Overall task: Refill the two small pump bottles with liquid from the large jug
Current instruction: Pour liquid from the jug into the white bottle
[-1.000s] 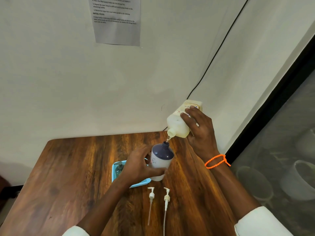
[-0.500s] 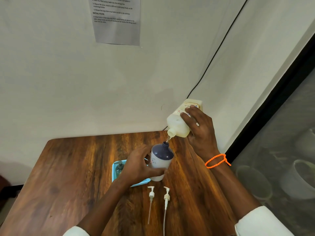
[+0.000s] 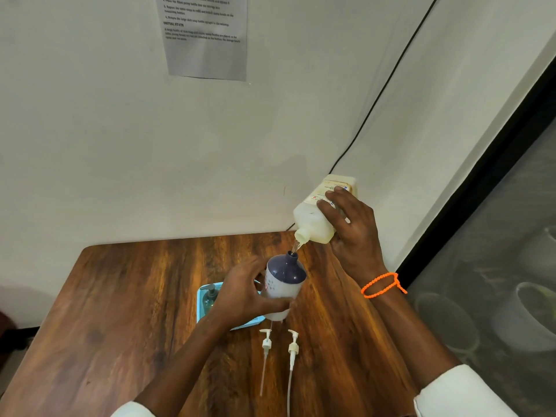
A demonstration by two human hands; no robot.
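My right hand (image 3: 352, 233) grips the large pale-yellow jug (image 3: 314, 219), tilted with its spout down to the left. A thin stream of liquid runs from the spout into the open neck of a small white bottle with a dark blue shoulder (image 3: 284, 281). My left hand (image 3: 243, 291) holds that bottle around its body, just above the wooden table (image 3: 120, 311). A second small bottle, greenish with a dark pump (image 3: 208, 297), stands in a light blue tray (image 3: 201, 311), partly hidden by my left hand. Two white pump heads (image 3: 266, 344) (image 3: 293, 347) with long tubes lie on the table in front.
A white wall rises right behind the table, with a printed sheet (image 3: 206, 37) taped on it and a black cable (image 3: 379, 97) running down to the table's back corner. To the right, a dark frame and glass with pale pots (image 3: 523, 314) behind it.
Both hands and both bottles hold nearly the same pose throughout. The liquid keeps running from the jug into the small bottle.
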